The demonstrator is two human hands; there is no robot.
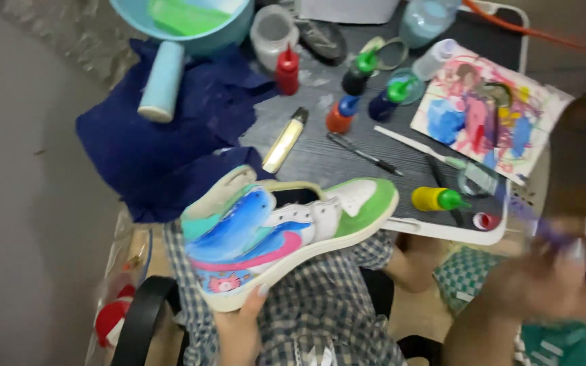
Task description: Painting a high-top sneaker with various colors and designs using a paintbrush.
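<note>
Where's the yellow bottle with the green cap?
In the head view, the yellow bottle lies on its side near the table's front edge, right of the painted shoe's toe.

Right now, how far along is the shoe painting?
Done: the sneaker already carries blue, teal, pink and green over most of its side and toe. In hand: the left hand holds it by the sole over the lap; the right hand is blurred, gripping something purple I cannot identify. Left: white panels near the laces look unpainted. Paint bottles and the smeared palette sheet sit out on the table.
</note>
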